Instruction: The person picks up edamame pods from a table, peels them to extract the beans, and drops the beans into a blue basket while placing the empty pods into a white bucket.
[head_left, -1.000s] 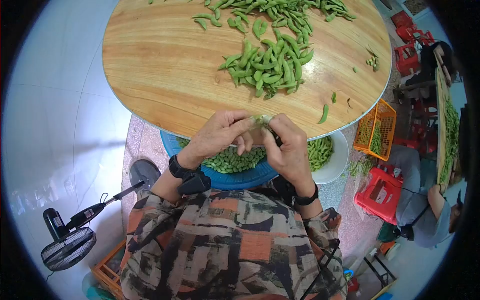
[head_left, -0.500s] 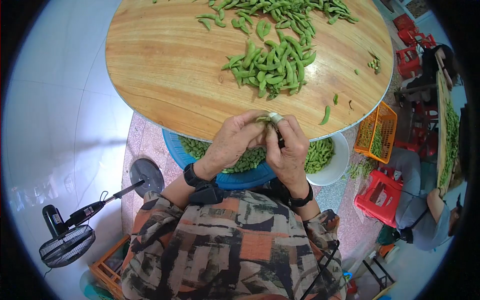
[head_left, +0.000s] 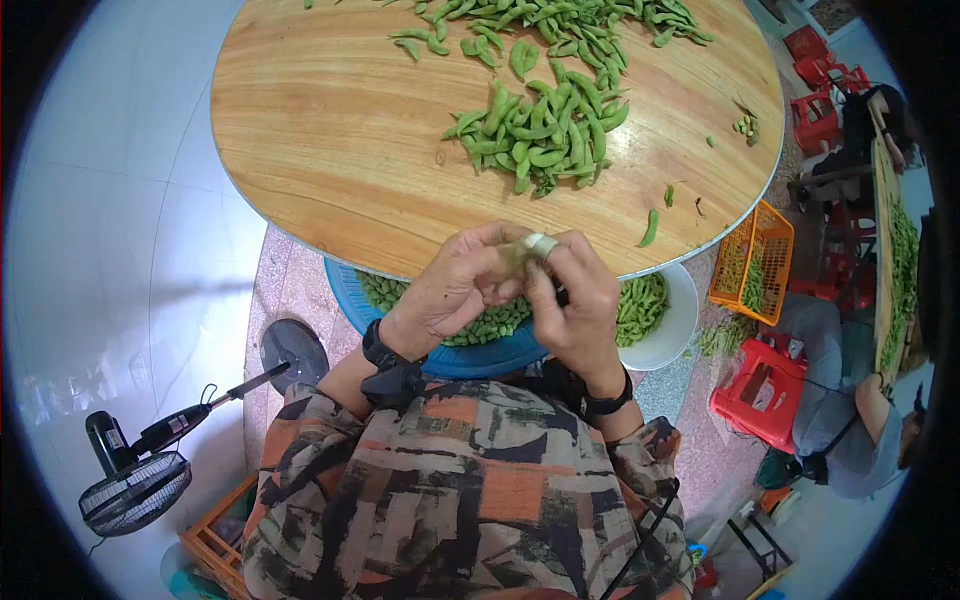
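Note:
Just over the near edge of the round wooden table (head_left: 330,150), my two hands meet at the fingertips. A blurred greenish edamame pod (head_left: 513,257) shows between them, partly hidden by the fingers. My left hand (head_left: 455,280) pinches it with curled fingers. My right hand (head_left: 575,300) closes on its other end, thumb against the index finger, which wears a white wrap (head_left: 541,244). Beyond the hands lies a pile of edamame pods (head_left: 545,135). Below them, a blue basin (head_left: 490,360) holds shelled green beans, partly covered by my hands.
A white bucket (head_left: 685,320) of pods stands right of the basin. Farther right are an orange crate (head_left: 775,270), a red stool (head_left: 760,395) and a seated person (head_left: 850,430) at another table. A fan (head_left: 135,490) stands at left. More pods (head_left: 560,30) cover the table's far side.
My left fingers have shifted and curled more, and the pod between the hands now looks smeared by motion. My right hand has moved only slightly.

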